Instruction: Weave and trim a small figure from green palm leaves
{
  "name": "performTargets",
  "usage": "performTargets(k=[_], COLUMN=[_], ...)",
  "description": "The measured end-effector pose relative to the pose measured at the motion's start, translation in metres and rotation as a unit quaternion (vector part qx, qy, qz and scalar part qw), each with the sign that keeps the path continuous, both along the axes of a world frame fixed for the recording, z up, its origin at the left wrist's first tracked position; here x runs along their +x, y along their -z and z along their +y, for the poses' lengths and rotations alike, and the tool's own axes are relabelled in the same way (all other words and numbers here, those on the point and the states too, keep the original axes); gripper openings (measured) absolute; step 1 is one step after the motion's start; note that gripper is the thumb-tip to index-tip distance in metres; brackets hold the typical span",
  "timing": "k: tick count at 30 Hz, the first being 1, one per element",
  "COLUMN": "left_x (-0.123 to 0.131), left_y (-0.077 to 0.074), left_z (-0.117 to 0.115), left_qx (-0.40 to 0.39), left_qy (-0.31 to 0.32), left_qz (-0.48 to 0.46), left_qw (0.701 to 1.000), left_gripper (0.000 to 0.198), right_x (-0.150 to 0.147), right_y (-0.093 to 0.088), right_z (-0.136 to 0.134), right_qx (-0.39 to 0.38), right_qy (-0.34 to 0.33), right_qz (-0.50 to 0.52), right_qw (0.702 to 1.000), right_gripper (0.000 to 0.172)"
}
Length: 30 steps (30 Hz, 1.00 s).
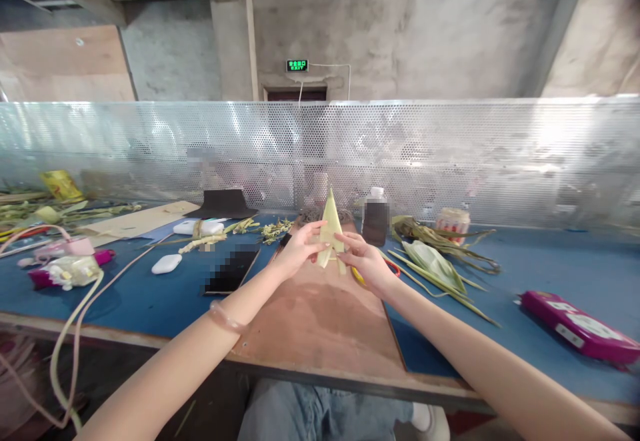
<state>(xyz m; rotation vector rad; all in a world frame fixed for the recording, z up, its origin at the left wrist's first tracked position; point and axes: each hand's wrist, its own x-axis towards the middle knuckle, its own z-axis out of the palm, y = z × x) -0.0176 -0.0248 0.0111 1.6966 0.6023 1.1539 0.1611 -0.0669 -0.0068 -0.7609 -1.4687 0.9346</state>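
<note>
Between my two hands, above the brown wooden board (320,321), is a pale green leaf (331,217) folded to a point at the top, with two strips hanging from its lower end. My left hand (303,249) pinches its left side between thumb and fingers. On the right side, the fingers and thumb of my right hand (365,259) are closed on the same leaf. Part of a yellow and orange handle (357,276) shows behind my right hand. Beyond the leaf, a dark tangled bundle (311,215) lies at the board's far end.
To the right are dried leaves (435,237), green husks (433,264), a can (453,223) and a magenta packet (575,324). A bottle (376,217) stands behind. Leftward lie a phone (233,272), a white case (167,264) and cables (75,321). A perforated metal screen (450,154) borders the table.
</note>
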Motion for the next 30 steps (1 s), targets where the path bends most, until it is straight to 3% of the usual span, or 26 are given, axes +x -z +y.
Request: performTargets(k=[6,12,17,20,30], left_x=[-0.0007,-0.0006,-0.0004,-0.0002,0.0017], left_y=[0.0002,0.0013,0.0027,0.0021,-0.0027], left_z=[0.0018,0.0020,0.0016,0.0001,-0.0048], left_qx=[0.017,0.011,0.004,0.008,0.003], left_qy=[0.000,0.014,0.018,0.011,0.014], left_qz=[0.031,0.058,0.057,0.055,0.050], left_qw=[0.999,0.998,0.998,0.998,0.999], left_gripper=[0.054,0.054,0.054,0.052,0.061], right_x=[0.0016,0.0028,0.0034,0.0035,-0.0022], right_y=[0.0021,0.0014,0.0018,0.0015,0.0001], right_z=[0.0040,0.0039,0.0056,0.0059,0.0010], right_qx=[0.003,-0.041,-0.098,-0.111,-0.110], right_qy=[0.006,0.015,-0.084,-0.110,0.005], right_qz=[0.015,0.047,0.090,0.105,0.107], right_qw=[1.000,0.998,0.988,0.982,0.988], right_gripper=[0.041,0.038,0.054,0.052,0.055])
